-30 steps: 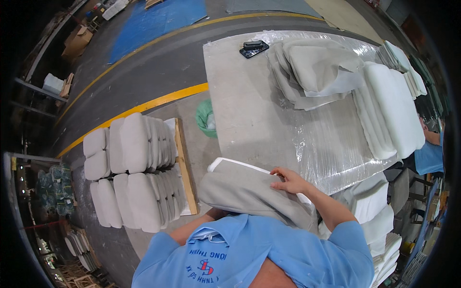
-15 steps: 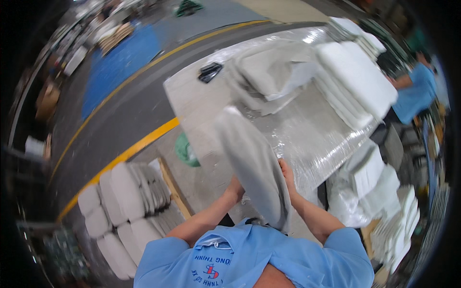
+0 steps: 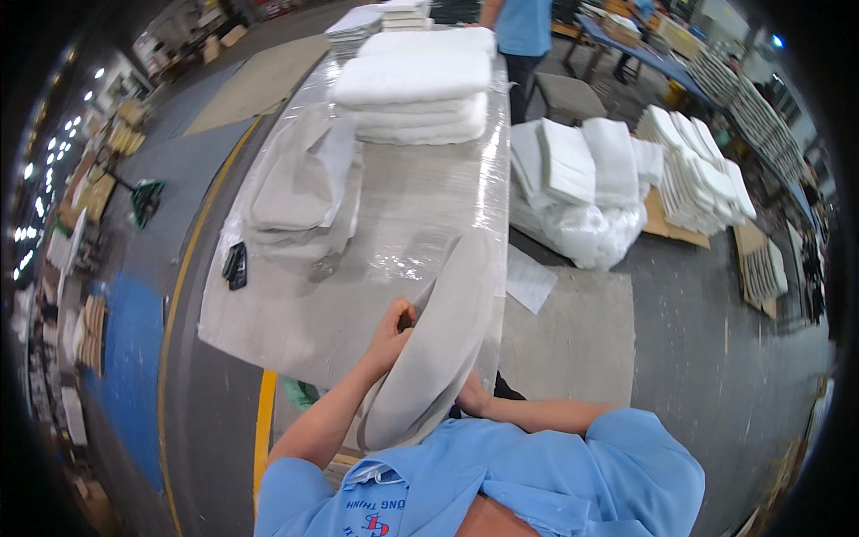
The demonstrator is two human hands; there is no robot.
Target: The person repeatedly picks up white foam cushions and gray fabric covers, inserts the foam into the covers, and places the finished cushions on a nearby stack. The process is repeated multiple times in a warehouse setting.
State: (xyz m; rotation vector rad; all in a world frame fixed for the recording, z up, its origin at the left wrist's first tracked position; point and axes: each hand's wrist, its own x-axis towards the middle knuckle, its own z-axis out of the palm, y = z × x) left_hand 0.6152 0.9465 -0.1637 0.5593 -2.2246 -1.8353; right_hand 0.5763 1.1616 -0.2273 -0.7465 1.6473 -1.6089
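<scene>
A long, rounded grey cushion (image 3: 434, 345) in a smooth fabric cover is held up on a slant before my chest, over the near edge of the table. My left hand (image 3: 390, 336) has curled fingers at its left edge, gripping the cover. On the other side, my right hand (image 3: 472, 392) is low against the cushion, its fingers mostly hidden behind it. Farther up the plastic-wrapped table (image 3: 420, 210) lie a loose pile of grey fabric covers (image 3: 295, 183) and a stack of thick white pads (image 3: 416, 80). A small black item (image 3: 235, 266) rests near the left edge.
Right of the table, white pads in clear plastic (image 3: 582, 206) stand on the floor, with stacked cushions (image 3: 698, 174) beyond. A grey stool (image 3: 568, 97) and a co-worker in a blue shirt (image 3: 523, 31) are at the far end. A yellow line (image 3: 265, 421) runs along the left.
My view has turned right, bringing the table to the middle. The cushion, which leaned to the left, now leans to the right. My left hand has risen along its edge.
</scene>
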